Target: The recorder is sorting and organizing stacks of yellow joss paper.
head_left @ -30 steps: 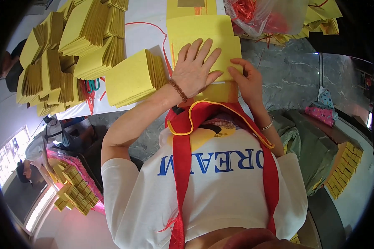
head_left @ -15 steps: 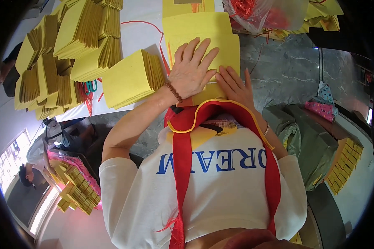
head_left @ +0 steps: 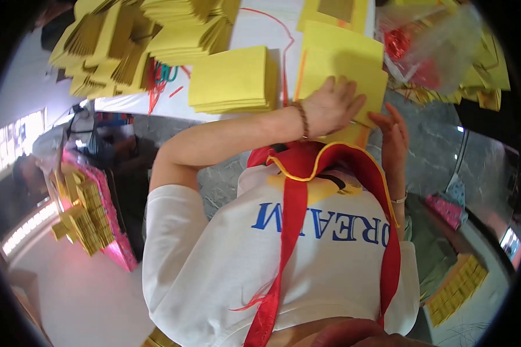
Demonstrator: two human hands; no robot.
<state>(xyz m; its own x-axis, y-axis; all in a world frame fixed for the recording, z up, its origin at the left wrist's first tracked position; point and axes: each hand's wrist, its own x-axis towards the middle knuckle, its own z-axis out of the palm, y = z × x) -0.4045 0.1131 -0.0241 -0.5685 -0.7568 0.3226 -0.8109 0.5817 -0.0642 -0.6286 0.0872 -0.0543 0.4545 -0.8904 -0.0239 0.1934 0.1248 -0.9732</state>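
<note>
Yellow paper sheets [head_left: 344, 55] lie at the table's near edge in front of me, one folded or layered over another. My left hand [head_left: 330, 107] rests on their near part, palm down, its fingers stretched and slightly blurred. Beside the sheets' near right edge is my right hand [head_left: 392, 136], fingers extended and apart, with the thumb side close to the paper. Neither hand grips anything I can see. Left of the sheets stands a neat stack of folded yellow paper [head_left: 228, 81]. My red apron [head_left: 353, 159] with yellow trim bulges up just below my hands.
More yellow paper bundles [head_left: 185, 40] fill the table's far left, near teal-handled scissors [head_left: 167, 72] and red string [head_left: 288, 63]. A clear plastic bag [head_left: 440, 52] with red material sits at the right. A person [head_left: 35, 168] is at the left by a pink-edged box [head_left: 113, 231] of yellow bundles.
The view has swung, shifting the scene rightward in the picture. My right hand has come off the paper to its right edge. My left hand has slid nearer and rightward on the sheets.
</note>
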